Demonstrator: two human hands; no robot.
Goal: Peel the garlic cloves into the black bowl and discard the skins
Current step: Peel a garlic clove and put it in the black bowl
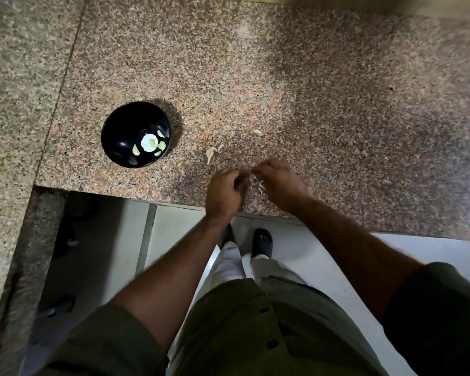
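Note:
A glossy black bowl (132, 131) stands on the speckled granite counter (255, 77), left of my hands, with several pale peeled garlic cloves (149, 142) in its bottom. My left hand (224, 194) and my right hand (278, 183) meet near the counter's front edge, fingers curled, pinching a small garlic clove (257, 180) between them; thin skin hangs from it. The clove itself is mostly hidden by my fingers. Loose garlic skins (210, 153) lie on the counter just beyond my hands, and another scrap (257, 132) lies farther back.
The counter has a step cut into its front edge at the left, with a darker recess (73, 240) below. White floor tiles (174, 226) and my feet in dark sandals (262, 241) show beneath the edge.

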